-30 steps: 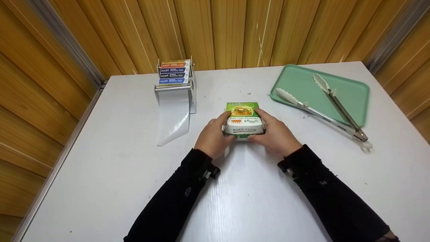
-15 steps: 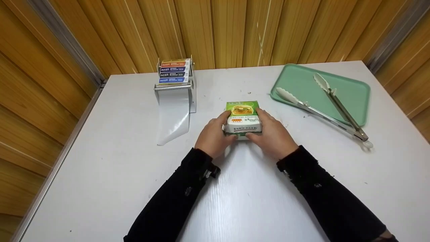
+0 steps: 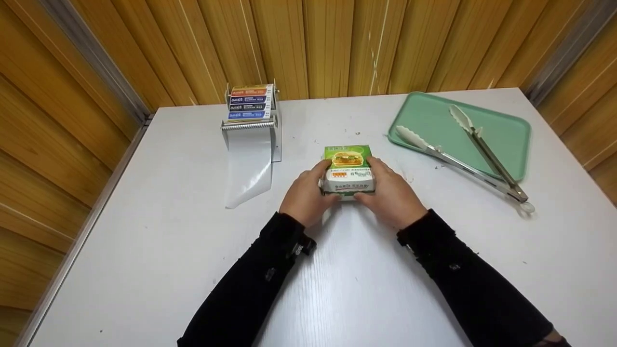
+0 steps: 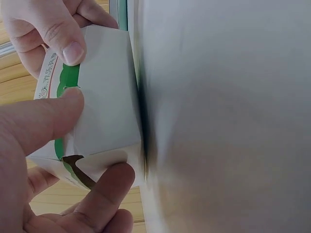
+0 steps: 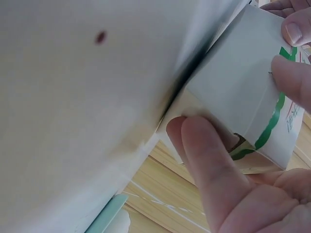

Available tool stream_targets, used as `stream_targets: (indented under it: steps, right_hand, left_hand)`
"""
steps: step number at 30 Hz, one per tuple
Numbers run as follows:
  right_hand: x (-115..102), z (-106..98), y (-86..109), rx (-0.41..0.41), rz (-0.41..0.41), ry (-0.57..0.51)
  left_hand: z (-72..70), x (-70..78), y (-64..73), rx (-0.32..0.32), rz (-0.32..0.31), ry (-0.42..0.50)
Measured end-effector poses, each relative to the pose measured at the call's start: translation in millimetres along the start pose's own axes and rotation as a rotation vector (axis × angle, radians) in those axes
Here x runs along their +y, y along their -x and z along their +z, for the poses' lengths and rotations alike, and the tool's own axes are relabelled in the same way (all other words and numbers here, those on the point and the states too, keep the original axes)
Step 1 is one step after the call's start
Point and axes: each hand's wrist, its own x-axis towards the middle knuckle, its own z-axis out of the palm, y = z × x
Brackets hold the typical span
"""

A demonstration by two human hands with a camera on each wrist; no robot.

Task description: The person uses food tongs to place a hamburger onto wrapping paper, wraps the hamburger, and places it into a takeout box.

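Observation:
A green and white burger box [image 3: 348,166] with a burger printed on its lid sits on the white table, its lid down. My left hand [image 3: 304,196] holds its left side, the thumb against the front. On the opposite side my right hand [image 3: 396,196] grips it the same way, thumb close to the other thumb. In the left wrist view, a fingertip presses the side wall of the box [image 4: 107,97] beneath a dark gap at the corner. Two fingers lie along the side of the box [image 5: 228,73] in the right wrist view, near a similar small gap.
Back left stands a metal label dispenser [image 3: 249,106] with colourful printed labels and a white backing strip [image 3: 248,166] hanging onto the table [image 3: 168,250]. At the back right is a green tray [image 3: 511,125], with metal tongs [image 3: 501,166] resting partly across it.
My right hand has shifted slightly left, closer against the box. The flap that stuck out at the box's right side is pressed in. My left hand has stayed in place.

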Motion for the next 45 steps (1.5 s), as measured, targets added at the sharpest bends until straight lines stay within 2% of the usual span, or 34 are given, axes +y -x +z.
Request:
stream_targets:
  steps: [6, 14, 45]
  right_hand:
    - [1.5, 0.2, -0.8, -0.008, 0.017, -0.002]
    - [4.3, 2.0, 1.4, 0.014, -0.043, 0.027]
    - [1.6, 0.7, 1.0, -0.011, 0.023, 0.029]
  left_hand:
    - [0.2, -0.4, -0.3, -0.008, -0.016, -0.004]
    - [1.0, -1.2, 0.1, -0.020, -0.019, -0.006]
    - [-0.2, -2.4, -0.7, -0.043, -0.015, -0.034]
